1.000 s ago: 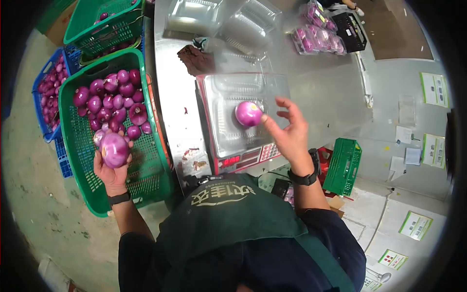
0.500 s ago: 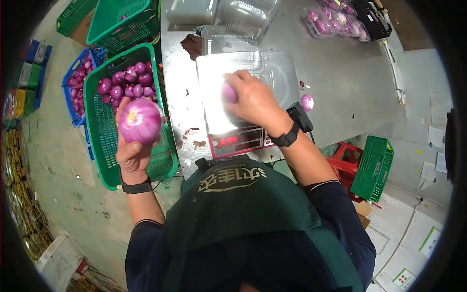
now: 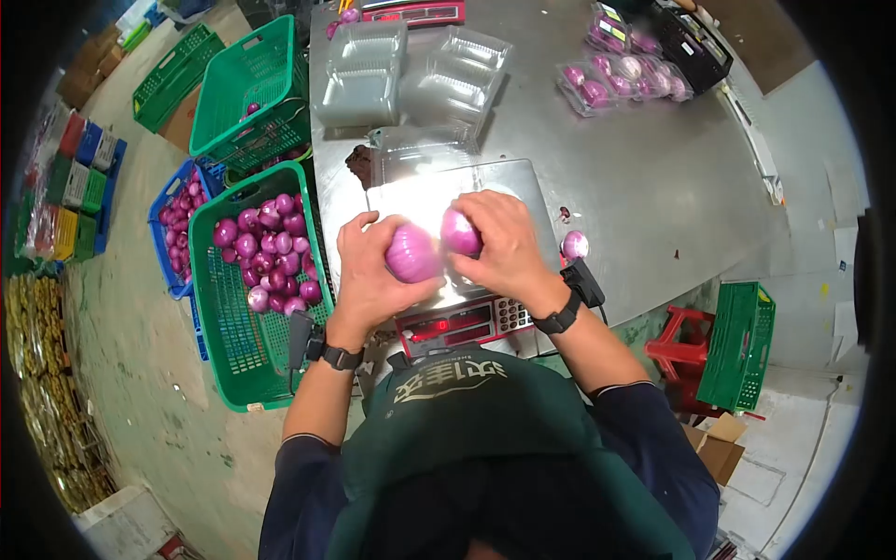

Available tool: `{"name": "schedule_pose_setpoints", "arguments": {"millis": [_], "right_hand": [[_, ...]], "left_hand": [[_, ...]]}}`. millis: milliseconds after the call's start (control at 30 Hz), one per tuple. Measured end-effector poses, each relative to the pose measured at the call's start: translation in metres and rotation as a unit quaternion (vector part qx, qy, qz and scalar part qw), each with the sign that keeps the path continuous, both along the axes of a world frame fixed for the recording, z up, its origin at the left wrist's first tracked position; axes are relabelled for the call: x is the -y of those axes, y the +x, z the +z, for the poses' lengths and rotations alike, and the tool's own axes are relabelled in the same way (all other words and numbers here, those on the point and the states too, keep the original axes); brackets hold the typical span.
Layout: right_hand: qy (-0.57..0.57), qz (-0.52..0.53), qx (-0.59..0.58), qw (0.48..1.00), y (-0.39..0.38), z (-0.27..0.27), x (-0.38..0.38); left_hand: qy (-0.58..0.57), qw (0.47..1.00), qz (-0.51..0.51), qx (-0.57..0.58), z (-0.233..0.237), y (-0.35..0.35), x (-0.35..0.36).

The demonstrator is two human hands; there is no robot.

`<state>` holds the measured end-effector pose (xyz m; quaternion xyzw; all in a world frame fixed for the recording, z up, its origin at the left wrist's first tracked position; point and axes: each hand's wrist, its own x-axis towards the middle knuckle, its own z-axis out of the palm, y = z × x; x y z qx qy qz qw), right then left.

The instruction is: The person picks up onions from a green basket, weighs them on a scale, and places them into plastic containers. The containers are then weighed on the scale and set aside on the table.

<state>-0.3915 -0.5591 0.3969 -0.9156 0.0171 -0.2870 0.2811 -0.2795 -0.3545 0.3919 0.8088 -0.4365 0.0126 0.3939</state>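
Over the bright pan of a weighing scale [image 3: 523, 177], both my hands are close together, each with a red onion. My left hand [image 3: 366, 275] is closed around a large peeled red onion [image 3: 413, 254], its thumb pointing inward along the bottom. Facing it, my right hand [image 3: 509, 245] grips a smaller red onion [image 3: 460, 231] from the right. The red display and keypad [image 3: 512, 315] of the scale show just below my hands. A clear plastic tray [image 3: 420, 149] lies at the scale's far edge.
A green crate [image 3: 210, 308] of red onions stands left of the steel table [image 3: 644, 196]. Stacked clear trays [image 3: 359, 93] are at the back, packed onions [image 3: 625, 79] at the back right. One loose onion [image 3: 575, 245] lies right of the scale. A red stool [image 3: 679, 345] stands below.
My left hand has brought the large onion from over the crate to the scale, beside my right hand. The clear tray that was on the scale pan no longer shows there.
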Motion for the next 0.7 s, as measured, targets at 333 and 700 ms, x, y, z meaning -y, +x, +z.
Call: {"name": "schedule_pose_setpoints", "arguments": {"millis": [333, 700], "right_hand": [[0.030, -0.032, -0.050, 0.998, 0.002, -0.018, 0.014], [0.544, -0.130, -0.174, 0.811, 0.069, -0.026, 0.074]], "left_hand": [[-0.082, 0.985, 0.056, -0.138, -0.024, -0.007, -0.018], [-0.217, 0.679, 0.055, -0.700, -0.027, -0.043, -0.057]]}}
